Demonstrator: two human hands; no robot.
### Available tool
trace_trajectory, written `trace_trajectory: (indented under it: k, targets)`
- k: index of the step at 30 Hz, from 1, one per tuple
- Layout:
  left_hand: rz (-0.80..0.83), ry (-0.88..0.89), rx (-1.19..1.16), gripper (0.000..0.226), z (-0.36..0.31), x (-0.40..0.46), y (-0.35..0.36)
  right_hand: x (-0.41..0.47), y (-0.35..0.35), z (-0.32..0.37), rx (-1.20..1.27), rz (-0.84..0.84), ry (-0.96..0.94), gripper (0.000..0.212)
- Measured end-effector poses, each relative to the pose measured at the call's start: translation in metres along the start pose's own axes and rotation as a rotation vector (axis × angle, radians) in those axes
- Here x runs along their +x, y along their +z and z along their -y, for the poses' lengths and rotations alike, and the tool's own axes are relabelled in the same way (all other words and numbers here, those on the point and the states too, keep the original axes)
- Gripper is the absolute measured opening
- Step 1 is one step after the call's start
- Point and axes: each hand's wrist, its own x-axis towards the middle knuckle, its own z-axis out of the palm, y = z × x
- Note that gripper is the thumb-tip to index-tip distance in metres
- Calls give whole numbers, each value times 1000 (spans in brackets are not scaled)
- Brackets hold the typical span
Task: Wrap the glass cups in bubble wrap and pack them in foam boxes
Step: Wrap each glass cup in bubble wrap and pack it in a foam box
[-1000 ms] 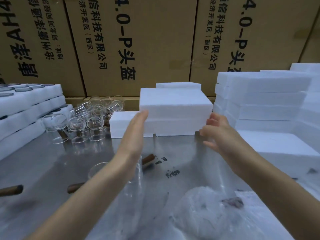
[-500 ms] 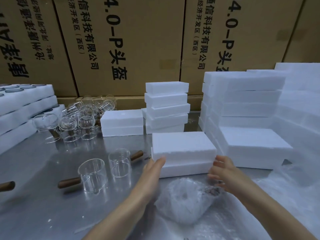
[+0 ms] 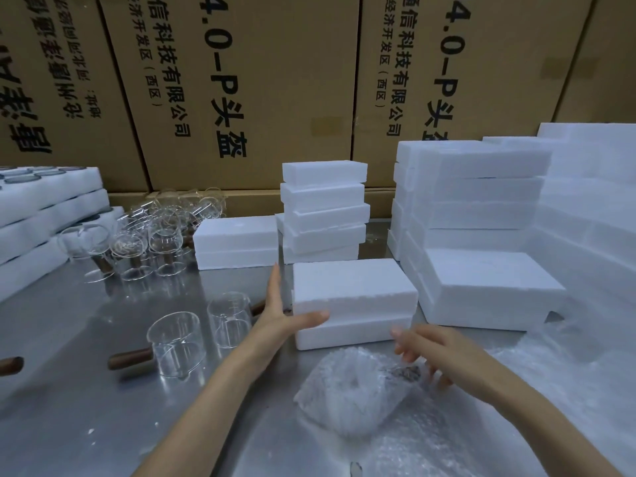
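Observation:
A closed white foam box lies on the steel table in front of me. My left hand holds its left end, fingers along the side and thumb across the front face. My right hand hovers apart from the box's right front corner, fingers loosely spread, above a cup wrapped in bubble wrap. Two bare glass cups with wooden handles stand to the left.
A cluster of unwrapped glass cups stands at the back left beside foam trays. Foam box stacks rise behind and on the right. Bubble wrap sheet covers the near right. Cardboard cartons wall the back.
The foam box came down from the back stack to the table in front of me. My right hand has let go of its right end and drawn back toward the wrapped cup.

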Motion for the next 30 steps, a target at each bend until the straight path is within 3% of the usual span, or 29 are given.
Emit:
trace_trajectory:
  k: [5,10,13,15,20,25,27,30]
  targets:
    - [-1,28,4,153,7,3,1,-7,-12,0,-53,273,-31,49]
    - [-9,49,102,138,9,7,3,-7,-12,-1,50,393,-81,39]
    - [-41,52,137,131,8,9,5,-8,-10,-2,60,375,-82,33]
    - [-57,48,81,124,7,9,4,-7,-10,-2,31,349,-100,39]
    - [-83,71,-359,86,3,11,0,-6,-5,0,-151,318,-238,59]
    - [-135,28,-431,61,2,11,-2,-2,5,-3,-123,261,-343,27]
    - [-162,12,-482,63,2,11,-3,0,7,-5,-83,222,-371,12]
    - [-174,-4,-557,67,2,12,-7,1,8,-4,-4,182,-396,9]
